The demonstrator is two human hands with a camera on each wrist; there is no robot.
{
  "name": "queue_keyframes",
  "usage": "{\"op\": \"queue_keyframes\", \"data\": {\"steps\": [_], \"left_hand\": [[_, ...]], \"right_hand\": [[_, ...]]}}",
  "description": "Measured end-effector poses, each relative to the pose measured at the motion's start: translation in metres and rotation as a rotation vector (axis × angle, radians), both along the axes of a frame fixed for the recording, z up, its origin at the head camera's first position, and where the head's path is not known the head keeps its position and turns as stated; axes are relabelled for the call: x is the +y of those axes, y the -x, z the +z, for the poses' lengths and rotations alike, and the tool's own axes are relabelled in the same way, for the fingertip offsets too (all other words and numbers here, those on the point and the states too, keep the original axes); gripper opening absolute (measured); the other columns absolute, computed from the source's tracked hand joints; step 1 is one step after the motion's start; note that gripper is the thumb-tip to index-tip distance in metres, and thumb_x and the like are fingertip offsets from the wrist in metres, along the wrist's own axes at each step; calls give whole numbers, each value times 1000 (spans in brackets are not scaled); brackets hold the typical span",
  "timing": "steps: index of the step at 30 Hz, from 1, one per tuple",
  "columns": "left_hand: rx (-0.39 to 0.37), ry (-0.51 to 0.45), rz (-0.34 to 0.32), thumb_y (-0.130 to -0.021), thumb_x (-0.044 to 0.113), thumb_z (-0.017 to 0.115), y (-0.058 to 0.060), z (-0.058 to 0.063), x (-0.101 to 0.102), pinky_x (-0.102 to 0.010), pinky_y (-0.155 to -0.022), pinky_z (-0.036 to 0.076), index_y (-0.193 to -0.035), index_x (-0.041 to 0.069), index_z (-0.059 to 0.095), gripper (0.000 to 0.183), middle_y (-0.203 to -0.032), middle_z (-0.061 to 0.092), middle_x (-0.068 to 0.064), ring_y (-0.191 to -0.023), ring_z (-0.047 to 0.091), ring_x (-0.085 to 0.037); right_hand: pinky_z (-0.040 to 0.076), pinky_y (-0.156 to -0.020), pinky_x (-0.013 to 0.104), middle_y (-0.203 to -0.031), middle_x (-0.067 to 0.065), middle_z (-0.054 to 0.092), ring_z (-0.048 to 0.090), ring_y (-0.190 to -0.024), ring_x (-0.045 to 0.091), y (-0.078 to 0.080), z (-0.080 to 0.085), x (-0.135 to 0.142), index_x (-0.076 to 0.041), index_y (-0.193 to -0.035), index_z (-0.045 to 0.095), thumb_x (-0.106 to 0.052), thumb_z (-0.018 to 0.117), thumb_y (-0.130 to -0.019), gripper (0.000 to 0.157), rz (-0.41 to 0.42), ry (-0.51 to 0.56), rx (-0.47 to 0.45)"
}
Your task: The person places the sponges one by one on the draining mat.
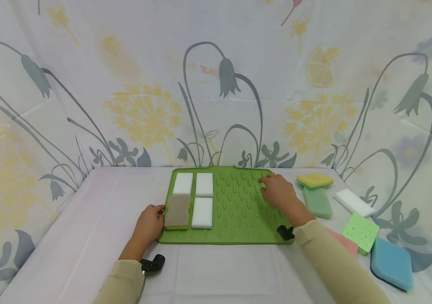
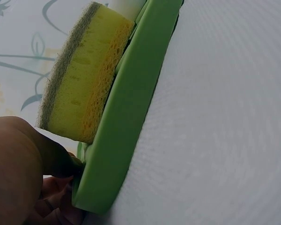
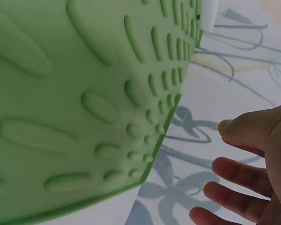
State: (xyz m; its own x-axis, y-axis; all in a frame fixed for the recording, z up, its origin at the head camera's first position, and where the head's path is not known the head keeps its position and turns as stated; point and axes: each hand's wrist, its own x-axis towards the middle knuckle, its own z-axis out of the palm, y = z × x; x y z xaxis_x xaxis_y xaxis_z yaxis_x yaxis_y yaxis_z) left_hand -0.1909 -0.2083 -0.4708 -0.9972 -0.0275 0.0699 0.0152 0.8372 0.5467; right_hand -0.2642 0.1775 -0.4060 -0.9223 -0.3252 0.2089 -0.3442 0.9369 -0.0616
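Observation:
A green ridged drying mat point(image 1: 235, 211) lies on the table. At its left edge my left hand point(image 1: 149, 223) pinches the rim, thumb above and fingers underneath in the left wrist view. Close to that thumb sits a yellow sponge point(image 2: 86, 70) with a grey-brown scouring side facing up. Three white sponges lie on the mat's left part: a back-left one point(image 1: 183, 183), a back one point(image 1: 204, 185) and a front one point(image 1: 202, 213). Over the mat's right part is my right hand point(image 1: 278, 192), holding nothing, its fingers spread apart in the right wrist view.
To the right of the mat lie a yellow sponge point(image 1: 315, 180), a green sponge point(image 1: 317, 203), a white sponge point(image 1: 354, 202), a bright green sponge point(image 1: 361, 233) and a blue sponge point(image 1: 392, 262). My right sleeve partly hides a pink sponge point(image 1: 346, 244). Behind hangs a flower-printed cloth point(image 1: 216, 126).

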Motion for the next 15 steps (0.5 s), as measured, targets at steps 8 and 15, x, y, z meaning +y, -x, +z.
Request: {"op": "queue_keyframes", "data": {"steps": [8, 15], "left_hand": [[9, 2, 7, -94, 6, 50, 1, 0, 0, -46, -83, 52, -127, -6, 59, 36, -110, 62, -21, -100, 62, -33], [30, 10, 6, -94, 4, 50, -2, 2, 2, -47, -82, 52, -126, -6, 60, 35, -108, 62, -21, -98, 62, -34]], "right_hand": [[54, -72, 50, -119, 21, 59, 59, -104, 43, 13, 4, 13, -7, -125, 62, -17, 59, -94, 33, -48, -31, -40], [52, -75, 56, -129, 25, 53, 54, -114, 47, 19, 5, 27, -5, -132, 57, -16, 55, -96, 38, -114, -11, -122]]}}
